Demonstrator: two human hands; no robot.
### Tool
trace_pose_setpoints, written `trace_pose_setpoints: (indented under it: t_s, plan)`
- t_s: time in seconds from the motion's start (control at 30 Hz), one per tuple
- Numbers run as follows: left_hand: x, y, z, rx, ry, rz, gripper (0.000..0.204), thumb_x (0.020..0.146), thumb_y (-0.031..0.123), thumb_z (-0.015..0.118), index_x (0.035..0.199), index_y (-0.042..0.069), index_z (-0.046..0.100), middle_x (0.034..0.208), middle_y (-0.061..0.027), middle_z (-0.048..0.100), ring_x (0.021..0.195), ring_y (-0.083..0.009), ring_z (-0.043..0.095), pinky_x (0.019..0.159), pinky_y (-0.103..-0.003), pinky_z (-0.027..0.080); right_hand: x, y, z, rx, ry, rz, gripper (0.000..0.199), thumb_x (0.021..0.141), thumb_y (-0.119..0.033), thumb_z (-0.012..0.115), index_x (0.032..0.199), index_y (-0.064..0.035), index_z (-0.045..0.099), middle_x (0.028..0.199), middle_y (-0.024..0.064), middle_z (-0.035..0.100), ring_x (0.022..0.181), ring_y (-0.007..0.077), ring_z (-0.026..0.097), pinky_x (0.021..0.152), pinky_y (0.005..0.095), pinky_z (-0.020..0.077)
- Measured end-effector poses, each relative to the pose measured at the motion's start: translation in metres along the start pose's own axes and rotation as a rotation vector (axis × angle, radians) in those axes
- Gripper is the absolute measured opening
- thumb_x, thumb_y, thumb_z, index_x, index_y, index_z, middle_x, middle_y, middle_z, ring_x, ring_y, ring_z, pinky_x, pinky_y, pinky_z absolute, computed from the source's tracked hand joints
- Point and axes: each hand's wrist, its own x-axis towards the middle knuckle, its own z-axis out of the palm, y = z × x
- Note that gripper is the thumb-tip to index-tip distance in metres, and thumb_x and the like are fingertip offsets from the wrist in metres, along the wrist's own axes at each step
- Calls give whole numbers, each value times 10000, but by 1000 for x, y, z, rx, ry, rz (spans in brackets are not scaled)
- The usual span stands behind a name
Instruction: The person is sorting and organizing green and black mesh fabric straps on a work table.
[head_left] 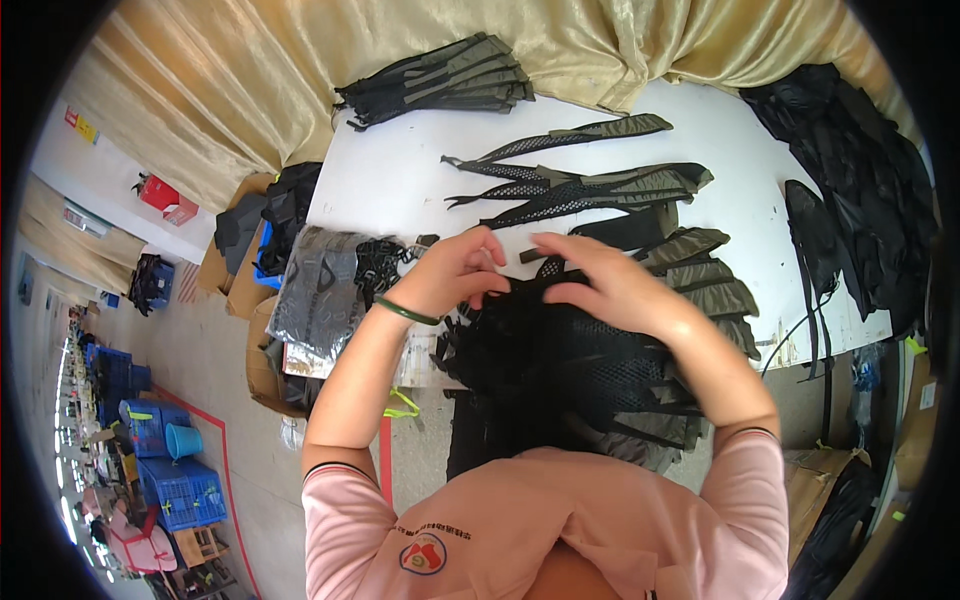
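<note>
Two hands (455, 270) (605, 280) — one mesh stack (560, 370)

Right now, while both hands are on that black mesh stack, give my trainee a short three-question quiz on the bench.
1. True or false: both the left hand and the right hand rest on top of the black mesh stack.
2. Multiple choice: what is on the left wrist? A) a watch B) a green bangle C) a glove
3. Fill in: the fanned bundle of olive and black straps at the far edge of the white table lies against a gold ____.

Key: 1 true; 2 B; 3 curtain.
</note>
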Motion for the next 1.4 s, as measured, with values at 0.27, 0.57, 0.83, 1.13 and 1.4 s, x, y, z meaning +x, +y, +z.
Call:
trace_pose_setpoints:
  t_s: [0.27,0.57,0.83,1.13,1.4]
  plan:
    - [-6,-96,-99,125,757,6,71,882,129,587,868,65,615,707,-50,641,523,-105,530,529,-239,442,30,12,74,493,47,189,230,914,-73,513,1110,22,587,793,67,639,639,103,556,619,228,472]
    - [23,-202,-89,742,810,-329,335,691,209,781,966,56,668,821,-151,647,802,-325,629,762,-390,501,31,15,81,476,46,197,161,883,-63,584,1009,12,649,799,57,632,624,91,578,563,216,463]
    - [9,-198,-95,617,671,-437,306,718,193,753,1008,125,681,748,-104,625,725,-252,615,692,-369,493,31,26,87,368,95,143,156,830,-75,668,956,15,649,799,49,637,666,95,566,607,222,454]
    - [27,-209,-89,638,775,-384,383,721,241,749,1085,152,670,920,-189,632,894,-351,620,819,-395,487,26,23,91,387,46,181,141,794,-80,686,911,-5,662,795,86,612,691,132,555,648,252,448]
    - [-11,-187,-85,-37,883,-179,204,734,58,749,794,51,554,615,-14,574,585,-120,577,535,-234,448,22,34,89,501,49,286,131,846,-79,640,944,8,631,746,-7,610,670,53,528,631,209,439]
